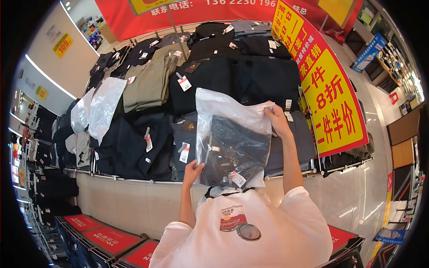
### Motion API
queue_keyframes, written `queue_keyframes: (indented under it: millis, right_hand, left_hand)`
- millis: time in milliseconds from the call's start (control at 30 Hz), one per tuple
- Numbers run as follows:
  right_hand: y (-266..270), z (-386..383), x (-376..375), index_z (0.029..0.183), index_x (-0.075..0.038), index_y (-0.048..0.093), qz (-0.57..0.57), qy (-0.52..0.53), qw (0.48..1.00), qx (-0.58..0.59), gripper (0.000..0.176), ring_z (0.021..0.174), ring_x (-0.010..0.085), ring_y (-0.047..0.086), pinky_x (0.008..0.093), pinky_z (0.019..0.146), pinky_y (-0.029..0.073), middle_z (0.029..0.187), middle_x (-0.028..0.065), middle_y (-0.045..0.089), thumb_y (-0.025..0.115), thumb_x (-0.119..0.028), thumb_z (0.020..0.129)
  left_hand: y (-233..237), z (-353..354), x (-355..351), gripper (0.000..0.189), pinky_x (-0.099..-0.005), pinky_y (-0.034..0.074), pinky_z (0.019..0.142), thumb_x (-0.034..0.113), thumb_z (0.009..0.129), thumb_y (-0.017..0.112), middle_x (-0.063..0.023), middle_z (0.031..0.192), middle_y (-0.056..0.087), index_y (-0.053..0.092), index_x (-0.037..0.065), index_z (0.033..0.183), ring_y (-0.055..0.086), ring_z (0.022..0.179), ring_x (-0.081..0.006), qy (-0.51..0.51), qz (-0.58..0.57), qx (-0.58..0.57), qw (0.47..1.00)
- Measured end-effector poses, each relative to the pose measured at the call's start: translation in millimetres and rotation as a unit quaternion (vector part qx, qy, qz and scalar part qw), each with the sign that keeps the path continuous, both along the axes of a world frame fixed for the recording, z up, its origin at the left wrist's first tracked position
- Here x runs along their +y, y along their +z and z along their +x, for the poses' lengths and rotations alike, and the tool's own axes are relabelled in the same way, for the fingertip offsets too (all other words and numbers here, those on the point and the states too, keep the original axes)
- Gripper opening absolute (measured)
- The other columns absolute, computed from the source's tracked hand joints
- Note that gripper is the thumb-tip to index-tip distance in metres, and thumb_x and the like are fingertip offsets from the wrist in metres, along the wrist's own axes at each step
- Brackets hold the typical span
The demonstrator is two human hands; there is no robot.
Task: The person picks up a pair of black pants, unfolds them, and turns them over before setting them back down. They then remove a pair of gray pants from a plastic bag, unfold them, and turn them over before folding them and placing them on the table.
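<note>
A clear plastic bag [203, 105] with dark folded trousers [228, 143] inside hangs in front of my chest. Its upper right corner is pinched in my right hand [278, 119]. Lower down, my left hand [193, 172] is closed on the bag's left edge. Through the plastic, a white tag [238, 179] shows near the bottom of the trousers. Behind the bag lie folded black trousers [263, 80] and grey trousers [182, 143], with paper tags on them.
Empty plastic bags [105, 107] lie on the left of the display beside khaki trousers [149, 82]. A red and yellow sign [333, 102] edges the display's right side. Red-topped racks [109, 239] stand at lower left. A red banner [129, 20] spans the back.
</note>
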State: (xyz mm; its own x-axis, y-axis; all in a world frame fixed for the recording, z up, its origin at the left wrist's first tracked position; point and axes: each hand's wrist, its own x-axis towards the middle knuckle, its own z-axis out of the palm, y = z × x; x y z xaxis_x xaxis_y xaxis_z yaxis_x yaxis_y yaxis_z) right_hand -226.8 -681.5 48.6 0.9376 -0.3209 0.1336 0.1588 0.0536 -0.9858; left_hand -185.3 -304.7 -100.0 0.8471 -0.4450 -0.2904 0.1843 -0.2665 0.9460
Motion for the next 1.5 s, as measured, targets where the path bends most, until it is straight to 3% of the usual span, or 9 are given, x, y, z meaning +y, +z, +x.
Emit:
queue_keyframes:
  millis: [200, 533, 633, 767, 833, 933, 1100, 1167, 1500]
  right_hand:
    - [0.3, -4.8, -1.1, 0.093, -0.002, 0.054, 0.005, 0.011, 1.0, 0.019, 0.012, 0.079, 0.0068, 0.051, 0.0226, 0.073, 0.041, 0.084, -0.0003, 0.055, 0.045, -0.011, 0.092]
    - [10.6, -8.9, 11.2, 0.096, -0.005, 0.051, 0.014, 0.051, 0.998, 0.026, 0.013, 0.075, 0.0064, 0.049, 0.0211, 0.07, 0.039, 0.082, -0.0018, 0.051, 0.043, -0.015, 0.095]
    - [10.7, -14.6, -0.4, 0.1, -0.004, 0.052, 0.084, 0.004, 0.996, 0.006, 0.014, 0.084, 0.0088, 0.054, 0.0238, 0.077, 0.042, 0.091, 0.0011, 0.057, 0.043, -0.013, 0.094]
    - [18.3, -25.6, -8.5, 0.1, -0.002, 0.052, 0.127, -0.047, 0.991, -0.012, 0.014, 0.092, 0.0116, 0.055, 0.0263, 0.084, 0.041, 0.096, 0.0043, 0.058, 0.044, -0.012, 0.094]
    - [19.3, -28.2, -10.2, 0.101, -0.002, 0.051, 0.132, -0.053, 0.99, -0.013, 0.014, 0.092, 0.0118, 0.055, 0.0265, 0.085, 0.041, 0.096, 0.0048, 0.058, 0.044, -0.012, 0.094]
    - [15.1, -27.3, -12.2, 0.104, -0.002, 0.053, 0.111, -0.036, 0.993, -0.024, 0.018, 0.092, 0.0112, 0.054, 0.0264, 0.084, 0.041, 0.098, 0.0043, 0.059, 0.047, -0.015, 0.093]
    - [11.8, -20.2, -14.0, 0.105, -0.001, 0.053, 0.117, -0.127, 0.983, -0.065, 0.019, 0.092, 0.0113, 0.055, 0.0243, 0.085, 0.04, 0.1, 0.0045, 0.06, 0.048, -0.015, 0.093]
    - [13.4, -16.7, -16.4, 0.101, -0.001, 0.054, 0.14, -0.16, 0.975, -0.067, 0.018, 0.087, 0.0084, 0.054, 0.0219, 0.079, 0.04, 0.094, 0.0023, 0.059, 0.048, -0.016, 0.093]
    - [-11.2, 4.7, -34.6, 0.09, -0.002, 0.056, -0.012, -0.237, 0.971, -0.043, 0.02, 0.072, 0.0029, 0.046, 0.0192, 0.065, 0.036, 0.077, -0.0028, 0.054, 0.051, -0.021, 0.093]
  left_hand:
    - [19.6, 26.3, -7.8, 0.03, -0.0191, 0.04, 0.062, 0.021, 0.085, 0.062, -0.0006, 0.089, 0.063, 0.057, 0.001, 0.108, 0.052, 0.076, -0.0039, -0.012, -0.042, 0.073, 0.996]
    - [58.2, 108.2, -85.0, 0.043, -0.0247, 0.042, 0.079, 0.027, 0.085, 0.062, -0.0048, 0.097, 0.062, 0.053, -0.001, 0.116, 0.054, 0.09, -0.0104, -0.045, -0.181, 0.014, 0.982]
    - [83.8, 125.3, -94.0, 0.045, -0.0251, 0.042, 0.08, 0.026, 0.084, 0.063, -0.0043, 0.095, 0.063, 0.052, -0.001, 0.118, 0.055, 0.089, -0.0104, -0.032, -0.083, -0.036, 0.995]
    - [115.4, 132.1, -98.0, 0.046, -0.0199, 0.036, 0.056, 0.025, 0.084, 0.064, -0.0004, 0.085, 0.063, 0.051, 0.001, 0.121, 0.05, 0.068, -0.0049, 0.008, -0.163, -0.047, 0.986]
    - [118.9, 138.5, -105.9, 0.036, -0.0199, 0.03, 0.049, 0.024, 0.084, 0.063, 0.0015, 0.078, 0.061, 0.058, 0.002, 0.112, 0.043, 0.059, -0.0022, 0.025, -0.221, -0.037, 0.974]
    - [118.6, 151.5, -102.3, 0.025, -0.0205, 0.035, 0.052, 0.023, 0.086, 0.061, 0.0018, 0.074, 0.06, 0.067, -0.002, 0.086, 0.046, 0.063, -0.0032, 0.031, -0.113, -0.143, 0.983]
    - [151.7, 142.7, -104.0, 0.023, -0.0204, 0.042, 0.059, 0.021, 0.086, 0.061, -0.0016, 0.079, 0.063, 0.065, -0.002, 0.091, 0.053, 0.07, -0.0051, 0.047, -0.153, -0.115, 0.98]
    - [173.1, 131.0, -110.2, 0.02, -0.0196, 0.042, 0.06, 0.017, 0.085, 0.062, -0.0021, 0.08, 0.063, 0.065, -0.001, 0.093, 0.053, 0.071, -0.0043, 0.074, -0.279, -0.059, 0.955]
    - [154.1, 144.2, -98.1, 0.017, -0.0182, 0.041, 0.064, 0.012, 0.086, 0.059, 0.0011, 0.079, 0.061, 0.064, -0.002, 0.093, 0.051, 0.073, -0.0039, 0.034, -0.182, -0.188, 0.965]
